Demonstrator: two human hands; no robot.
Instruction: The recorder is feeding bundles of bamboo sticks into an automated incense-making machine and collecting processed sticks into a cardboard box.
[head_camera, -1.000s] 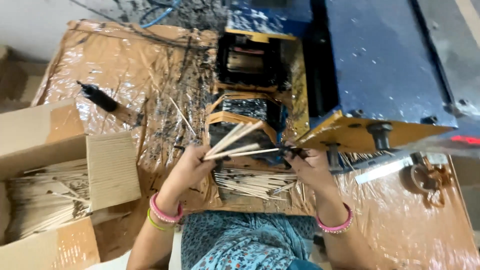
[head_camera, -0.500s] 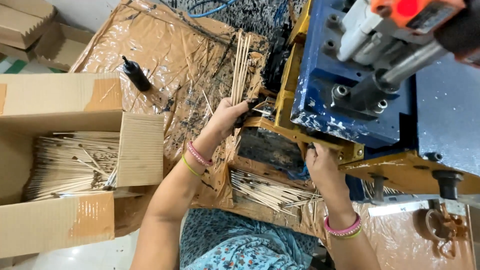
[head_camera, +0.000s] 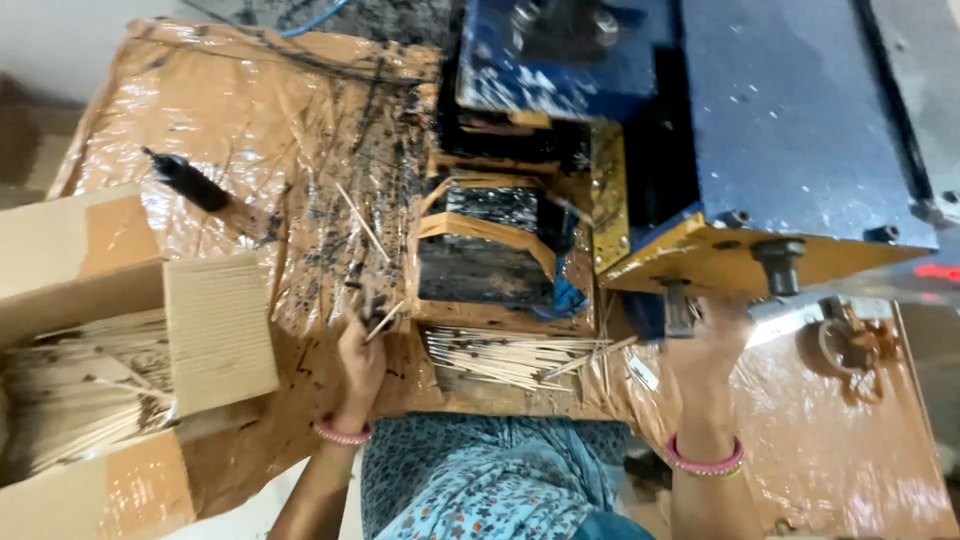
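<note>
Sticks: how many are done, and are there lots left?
Done: nothing finished shows that I can tell apart. In hand: the left hand pinches a stick; the right hand reaches under the machine, grip hidden. Left: a pile beside the machine and a box full of sticks.

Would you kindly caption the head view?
Left hand pinches thin sticks; right hand reaches under a blue machine.

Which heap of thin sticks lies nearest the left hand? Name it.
The loose heap of sticks on the tray before the machine, just right of the left hand. The other heap sits in the cardboard box, farther off to the left.
</note>
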